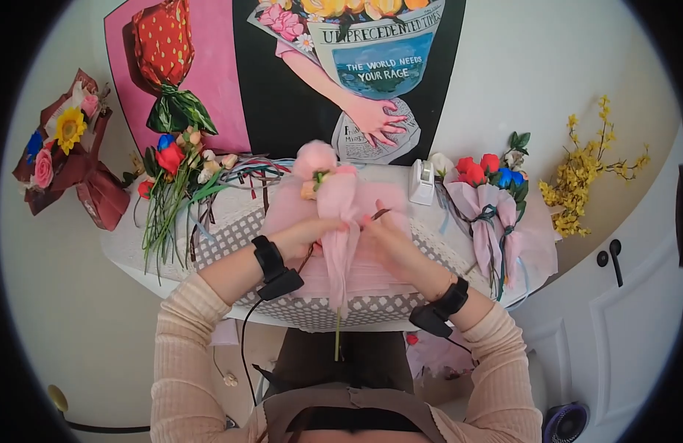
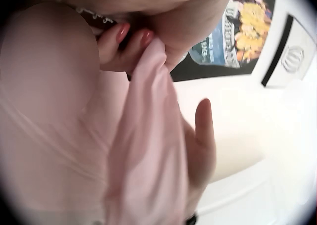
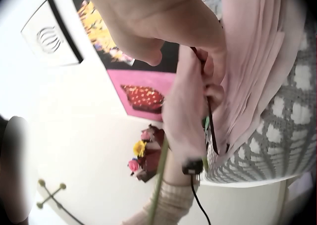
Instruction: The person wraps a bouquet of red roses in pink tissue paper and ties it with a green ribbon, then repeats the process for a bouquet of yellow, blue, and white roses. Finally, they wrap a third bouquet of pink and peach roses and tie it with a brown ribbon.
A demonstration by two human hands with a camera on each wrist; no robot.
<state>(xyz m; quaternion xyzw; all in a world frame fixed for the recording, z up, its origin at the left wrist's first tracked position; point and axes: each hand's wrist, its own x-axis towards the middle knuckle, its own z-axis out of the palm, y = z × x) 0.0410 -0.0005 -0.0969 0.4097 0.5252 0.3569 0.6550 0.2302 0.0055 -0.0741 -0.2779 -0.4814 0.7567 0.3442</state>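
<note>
While we are looking down from the head view, the pink wrap (image 1: 340, 255) is standing between our two hands, in front of the pink sheets (image 1: 378, 272), with a green stem (image 1: 337, 341) showing below it and a fluffy pink flower (image 1: 317, 158) at its top. Our left hand (image 1: 309, 233) is gripping the gathered middle of the wrap, and our right hand (image 1: 387, 242) seems to be pinching a dark ribbon (image 1: 381, 215) just beside it. We judge that we are winding this ribbon around the gathers, so we should be holding it at the narrowest place and keeping the folds even. From the left wrist view, our left fingers are curling firmly on the wrap's neck, while our right thumb is pointing up behind it; we are not seeing the right fingertips there. Steady pressure should be serving us better than a hard squeeze, since the thin material is probably creasing easily. From the right wrist view, a length of ribbon is hanging below our left fingers, so we should be keeping it untwisted, clear of the stem, and evenly taut as we are drawing it snug.
</note>
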